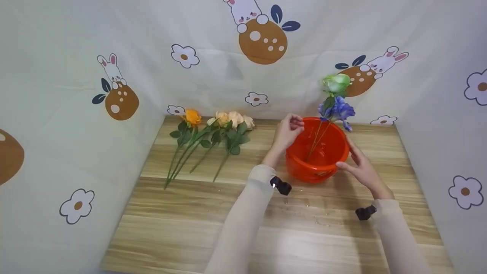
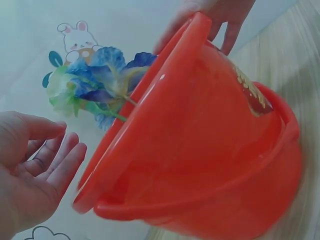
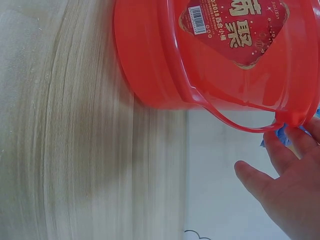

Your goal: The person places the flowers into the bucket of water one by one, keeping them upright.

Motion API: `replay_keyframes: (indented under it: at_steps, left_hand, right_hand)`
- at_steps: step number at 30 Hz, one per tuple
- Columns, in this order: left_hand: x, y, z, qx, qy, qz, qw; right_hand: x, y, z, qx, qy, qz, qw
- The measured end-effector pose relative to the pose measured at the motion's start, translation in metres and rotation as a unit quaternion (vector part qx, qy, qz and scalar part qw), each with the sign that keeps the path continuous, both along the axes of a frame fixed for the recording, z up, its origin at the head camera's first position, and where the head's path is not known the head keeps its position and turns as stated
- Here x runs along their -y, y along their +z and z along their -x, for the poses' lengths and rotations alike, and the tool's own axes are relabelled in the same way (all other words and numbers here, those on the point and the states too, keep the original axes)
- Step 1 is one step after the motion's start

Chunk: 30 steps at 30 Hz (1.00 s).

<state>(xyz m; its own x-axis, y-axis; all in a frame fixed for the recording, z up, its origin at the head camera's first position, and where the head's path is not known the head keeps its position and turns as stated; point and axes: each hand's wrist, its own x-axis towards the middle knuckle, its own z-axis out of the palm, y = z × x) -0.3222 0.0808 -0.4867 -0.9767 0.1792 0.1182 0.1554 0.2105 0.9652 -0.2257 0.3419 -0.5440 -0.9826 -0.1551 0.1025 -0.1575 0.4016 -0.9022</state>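
In the head view, the red bucket [image 1: 303, 171] stands upright on the wooden table [image 1: 182, 224], between the left hand [image 1: 287, 131] and the right hand [image 1: 359, 167]. Two flowers, a green bloom [image 1: 336, 83] and a blue bloom [image 1: 340, 109], lean in it with their heads above the rim; an orange flower [image 1: 193, 117] and peach flowers [image 1: 236, 119] lie well to the left. The stems look light and fairly stiff, best pinched low down, since the petals look soft and easily crushed. In the left wrist view, the left fingers are loosely bent and hold nothing — their tips are just beside the rim, with no contact showing, and the blooms are beyond them. In the right wrist view, the right fingers are spread and nearly straight, touching the bucket beside the end of its handle [image 3: 240, 129], the thumb apart. The bucket looks like thin, smooth plastic — probably light, a little slippery, and steadiest held by its rim.
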Motion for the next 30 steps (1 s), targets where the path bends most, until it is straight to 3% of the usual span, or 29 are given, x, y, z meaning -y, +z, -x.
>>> replay_keyframes:
  at_steps: [7,14,23,30]
  left_hand:
    - [0.021,-0.001,0.004,-0.002,0.012,-0.017,0.9998]
    - [0.045,-0.010,0.006,-0.006,0.030,-0.033,0.9990]
    - [0.078,-0.028,0.007,0.002,0.071,-0.051,0.9961]
    - [0.110,-0.048,0.006,0.032,0.098,-0.055,0.9931]
  right_hand:
    - [0.002,0.003,0.000,0.004,0.001,0.008,1.000]
    - [-0.001,-0.002,0.001,0.006,0.001,0.007,1.000]
    - [0.000,0.000,0.000,-0.002,0.005,0.008,1.000]
    - [0.000,-0.002,0.000,0.003,0.001,-0.002,1.000]
